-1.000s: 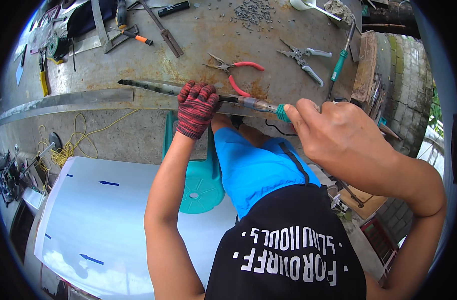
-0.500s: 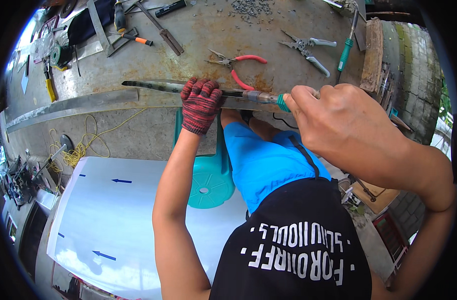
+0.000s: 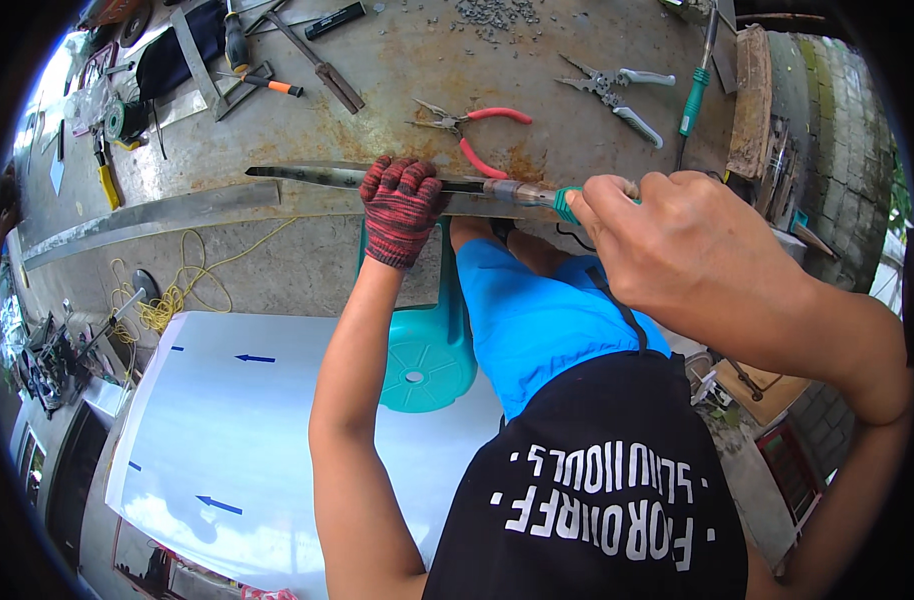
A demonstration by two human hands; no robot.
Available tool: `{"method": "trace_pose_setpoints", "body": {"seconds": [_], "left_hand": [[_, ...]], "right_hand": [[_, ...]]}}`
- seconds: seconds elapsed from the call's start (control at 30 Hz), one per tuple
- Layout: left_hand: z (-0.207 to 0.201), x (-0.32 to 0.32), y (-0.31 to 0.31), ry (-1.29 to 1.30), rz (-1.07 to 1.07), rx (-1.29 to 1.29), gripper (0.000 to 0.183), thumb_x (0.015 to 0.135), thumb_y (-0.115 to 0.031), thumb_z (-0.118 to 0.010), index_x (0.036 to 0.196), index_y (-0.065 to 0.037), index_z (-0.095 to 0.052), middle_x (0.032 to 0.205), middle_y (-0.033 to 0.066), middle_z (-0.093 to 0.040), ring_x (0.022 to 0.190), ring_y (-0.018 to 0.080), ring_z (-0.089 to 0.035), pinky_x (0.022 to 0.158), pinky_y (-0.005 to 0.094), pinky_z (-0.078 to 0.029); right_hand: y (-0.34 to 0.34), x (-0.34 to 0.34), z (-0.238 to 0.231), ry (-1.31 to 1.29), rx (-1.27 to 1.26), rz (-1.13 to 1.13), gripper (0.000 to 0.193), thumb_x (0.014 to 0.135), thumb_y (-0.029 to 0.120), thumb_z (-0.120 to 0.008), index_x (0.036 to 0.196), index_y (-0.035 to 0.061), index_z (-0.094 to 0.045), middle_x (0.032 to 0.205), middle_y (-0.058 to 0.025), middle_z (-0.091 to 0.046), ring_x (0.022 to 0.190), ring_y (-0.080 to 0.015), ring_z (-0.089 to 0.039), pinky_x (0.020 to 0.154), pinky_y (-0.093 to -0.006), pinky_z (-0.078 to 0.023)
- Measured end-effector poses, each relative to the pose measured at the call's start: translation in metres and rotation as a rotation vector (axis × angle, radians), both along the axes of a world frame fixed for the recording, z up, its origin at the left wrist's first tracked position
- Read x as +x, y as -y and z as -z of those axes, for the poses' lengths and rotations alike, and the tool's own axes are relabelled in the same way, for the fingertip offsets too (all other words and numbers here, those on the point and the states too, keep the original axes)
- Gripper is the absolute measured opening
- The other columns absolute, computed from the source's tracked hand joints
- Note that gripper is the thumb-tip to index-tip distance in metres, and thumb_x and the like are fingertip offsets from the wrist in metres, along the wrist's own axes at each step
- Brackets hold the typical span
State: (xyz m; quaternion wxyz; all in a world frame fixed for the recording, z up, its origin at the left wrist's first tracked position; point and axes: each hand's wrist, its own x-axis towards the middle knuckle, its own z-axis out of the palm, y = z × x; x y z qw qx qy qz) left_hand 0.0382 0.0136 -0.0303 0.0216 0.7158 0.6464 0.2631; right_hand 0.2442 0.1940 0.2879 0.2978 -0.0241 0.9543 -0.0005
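- While the surroundings have slid slightly within the head view over the last 1 s, the long dark tool (image 3: 312, 176) is kept in nearly the same place; a small turn of the head is suspected.
- Location: the tool is laid along the near edge of the metal table (image 3: 597, 165), pointed end directed left, close to the right end of the curved metal strip (image 3: 157, 220). Contact between tool and strip cannot be confirmed.
- Left hand (image 3: 402, 212): gloved in red and black; fingers are bent well down over the tool's middle and closed on it.
- Right hand (image 3: 677, 235): bare; the green handle (image 3: 567, 205) at the tool's right end is gripped in a tight fist.
- Reading: since neither grip has been visibly altered, the 2-handed hold is judged steady; no fresh step in the work can be inferred.
- Beyond the tool, red-handled pliers (image 3: 462, 125) and grey-handled pliers (image 3: 612, 97) are left untouched, both spread.
- Hidden: the left thumb, the tool's gloved-over stretch and most of the handle. Whether blade and handle form 1 piece cannot be verified.
- Cut off: the scattered grey bits (image 3: 497, 12) are cropped by the top edge; a dark brownish shape (image 3: 2, 205) at the left rim cannot be identified.
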Motion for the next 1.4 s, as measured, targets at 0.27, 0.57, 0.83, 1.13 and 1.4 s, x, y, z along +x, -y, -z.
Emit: {"method": "trace_pose_setpoints", "body": {"seconds": [0.27,0.57,0.83,1.13,1.4], "left_hand": [[0.0,0.0,0.001,-0.017,-0.012,0.005,0.031,0.071,-0.028,-0.083,0.096,-0.022,-0.066,0.112,-0.0016,-0.069,0.116,0.0244,-0.063,0.114,0.0533,-0.042],[-0.001,-0.001,-0.001,-0.006,0.006,0.008,0.033,0.07,-0.03,-0.083,0.096,-0.022,-0.064,0.113,-0.0017,-0.068,0.115,0.0252,-0.063,0.11,0.0528,-0.042],[-0.001,0.0,0.001,-0.008,-0.019,-0.032,0.029,0.072,-0.029,-0.082,0.097,-0.023,-0.069,0.114,-0.0019,-0.07,0.118,0.0238,-0.064,0.114,0.0522,-0.041],[0.002,0.001,0.001,0.004,-0.024,-0.01,0.03,0.07,-0.029,-0.081,0.097,-0.023,-0.069,0.112,-0.0019,-0.07,0.117,0.0233,-0.064,0.113,0.0514,-0.041],[0.003,0.002,0.0,0.001,-0.029,-0.003,0.031,0.069,-0.029,-0.082,0.096,-0.023,-0.069,0.111,-0.0013,-0.07,0.116,0.0239,-0.065,0.113,0.052,-0.041]], "right_hand": [[-0.001,0.003,0.001,-0.025,-0.03,0.034,0.032,0.093,0.011,-0.068,0.121,-0.0059,-0.071,0.086,-0.0064,-0.052,0.067,-0.0161,-0.06,0.058,-0.0317,-0.05],[0.007,0.002,0.005,-0.117,0.023,-0.038,0.026,0.097,0.012,-0.066,0.115,-0.0057,-0.072,0.086,-0.0068,-0.051,0.068,-0.0168,-0.06,0.059,-0.0339,-0.05],[0.011,-0.008,-0.003,0.017,0.008,0.082,0.04,0.09,0.01,-0.067,0.127,-0.0055,-0.068,0.09,-0.0073,-0.054,0.071,-0.0181,-0.061,0.063,-0.0339,-0.052],[0.02,-0.007,-0.005,0.017,0.033,0.143,0.044,0.089,0.009,-0.066,0.131,-0.0043,-0.067,0.093,-0.0082,-0.055,0.075,-0.0193,-0.061,0.066,-0.0352,-0.053],[0.01,-0.009,-0.003,0.015,0.038,0.075,0.041,0.093,0.013,-0.067,0.131,-0.0042,-0.067,0.093,-0.0075,-0.055,0.074,-0.0188,-0.061,0.064,-0.034,-0.052]]}}
